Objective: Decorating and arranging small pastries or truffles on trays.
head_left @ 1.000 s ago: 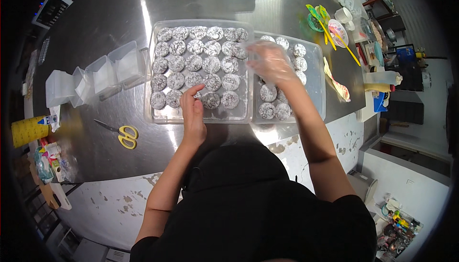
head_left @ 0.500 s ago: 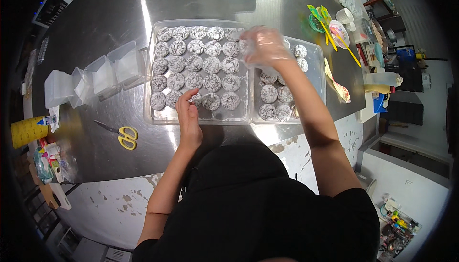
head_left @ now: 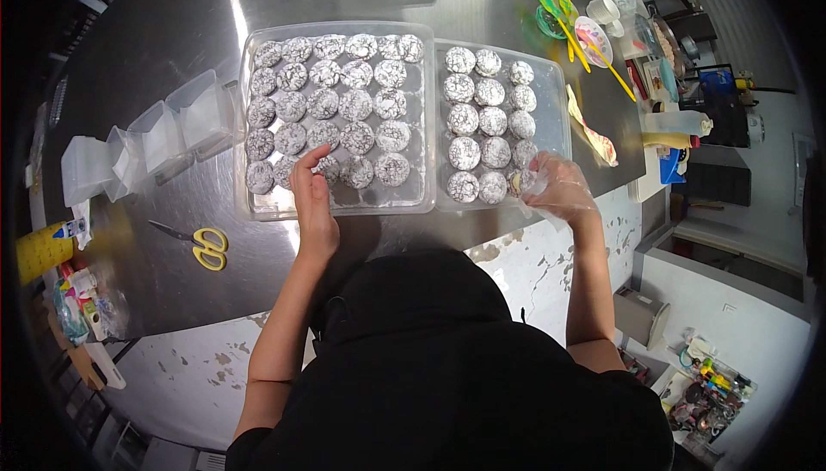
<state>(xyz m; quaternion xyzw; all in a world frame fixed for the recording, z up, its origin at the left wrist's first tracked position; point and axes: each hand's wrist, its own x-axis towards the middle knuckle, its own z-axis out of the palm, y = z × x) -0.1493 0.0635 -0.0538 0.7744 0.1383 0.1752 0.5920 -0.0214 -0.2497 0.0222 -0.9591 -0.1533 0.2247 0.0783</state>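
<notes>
Powdered crinkle cookies [head_left: 324,73] sit in rows in a clear plastic tray [head_left: 344,210] in front of me. Beside it on the right, a second clear tray [head_left: 551,84] holds three columns of the same cookies. At the left tray's near edge is my bare left hand [head_left: 315,209], fingers extended and holding nothing, covering part of the nearest row. My right hand [head_left: 561,189], in a clear plastic glove, has its fingers closed around a cookie [head_left: 516,181] at the near right corner of the right tray. Part of that cookie is hidden, and a brownish patch shows on it.
Left of the trays are clear containers with white liners [head_left: 159,135] and yellow-handled scissors [head_left: 209,249]. Spatulas [head_left: 564,24], a bowl [head_left: 592,36], a white cup [head_left: 602,10] and a piping bag [head_left: 592,131] lie to the right. The metal table's near edge is close to my body.
My right hand has moved from the left tray's far right corner to the right tray's near right corner. A cookie now shows at that far corner. My left hand stays put; the view has shifted slightly.
</notes>
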